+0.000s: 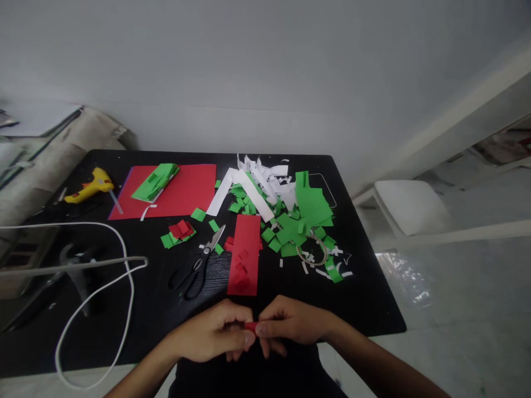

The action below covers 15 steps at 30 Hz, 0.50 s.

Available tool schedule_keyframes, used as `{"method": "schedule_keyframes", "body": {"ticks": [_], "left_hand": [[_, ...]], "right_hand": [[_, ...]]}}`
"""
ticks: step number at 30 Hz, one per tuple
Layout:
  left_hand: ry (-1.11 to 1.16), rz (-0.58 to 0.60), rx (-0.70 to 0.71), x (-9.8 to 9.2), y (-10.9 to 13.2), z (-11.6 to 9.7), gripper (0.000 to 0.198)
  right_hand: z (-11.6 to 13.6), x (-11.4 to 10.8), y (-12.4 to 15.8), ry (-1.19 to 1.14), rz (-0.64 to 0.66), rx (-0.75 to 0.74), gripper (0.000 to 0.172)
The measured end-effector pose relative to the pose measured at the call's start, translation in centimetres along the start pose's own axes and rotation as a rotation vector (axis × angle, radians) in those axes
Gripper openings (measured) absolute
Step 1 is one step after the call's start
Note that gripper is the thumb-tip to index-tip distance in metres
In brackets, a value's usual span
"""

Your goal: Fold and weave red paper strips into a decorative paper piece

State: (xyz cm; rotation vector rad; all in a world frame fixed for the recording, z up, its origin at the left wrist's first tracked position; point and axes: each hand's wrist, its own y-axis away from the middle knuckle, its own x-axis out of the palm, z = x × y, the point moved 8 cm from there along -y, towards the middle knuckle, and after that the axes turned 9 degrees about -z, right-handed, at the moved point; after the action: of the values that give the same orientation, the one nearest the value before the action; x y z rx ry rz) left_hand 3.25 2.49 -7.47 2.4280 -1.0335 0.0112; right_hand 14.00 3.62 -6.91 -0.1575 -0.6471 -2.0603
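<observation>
Between my two hands, close to the table's front edge, is a small piece of red paper (251,326). My left hand (215,331) pinches its left end between thumb and fingers. The other end is gripped by my right hand (290,320), thumb on top. Much of the piece is hidden by the fingertips. Just beyond them lies a red paper strip (248,235) with several small red cut pieces (240,271) on it. Black-handled scissors (201,262) rest to its left, blades partly apart.
Green paper scraps (313,204) and white strips (255,188) are heaped at back right, near a ring-shaped roll (312,251). A red sheet (191,190) bears folded green paper (156,181). At left are a yellow glue gun (92,186) and a looping white cable (128,298).
</observation>
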Motion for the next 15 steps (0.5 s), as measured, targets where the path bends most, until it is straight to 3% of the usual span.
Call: {"method": "schedule_keyframes", "body": {"ticks": [9, 15], "left_hand": [[0.163, 0.028, -0.070, 0.2, 0.1, 1.0, 0.048], [0.172, -0.060, -0.003, -0.3, -0.4, 0.3, 0.052]], "right_hand": [[0.8, -0.1, 0.1, 0.082, -0.008, 0.008, 0.055], [1.0, -0.7, 0.0, 0.062, -0.048, -0.023, 0.055]]}}
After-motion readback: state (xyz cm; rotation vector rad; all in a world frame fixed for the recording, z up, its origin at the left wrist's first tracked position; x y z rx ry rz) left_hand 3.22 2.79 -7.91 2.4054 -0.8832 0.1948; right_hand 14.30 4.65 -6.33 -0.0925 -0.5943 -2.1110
